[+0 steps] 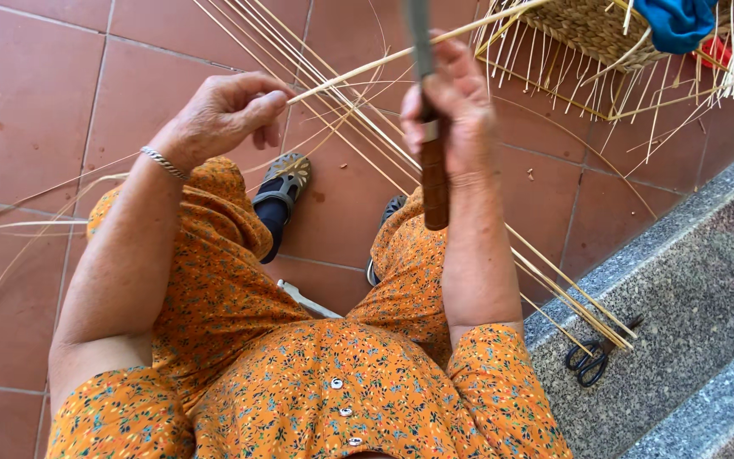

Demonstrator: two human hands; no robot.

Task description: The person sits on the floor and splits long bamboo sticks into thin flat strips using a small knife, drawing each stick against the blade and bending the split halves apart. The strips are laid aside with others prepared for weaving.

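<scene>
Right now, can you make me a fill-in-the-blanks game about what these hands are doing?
The right hand grips a knife with a ____ handle.
The left hand pinches a thin ____ strip.
Black ____ lie on the grey step.
The left wrist wears a silver ____.

Missing words: brown; cane; scissors; bracelet

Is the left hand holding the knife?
No, the left hand pinches a bamboo strip; the right hand grips the knife.

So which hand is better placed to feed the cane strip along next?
Probably the left hand: it pinches the cane strip at its end. The right hand is wrapped around the knife.
</scene>
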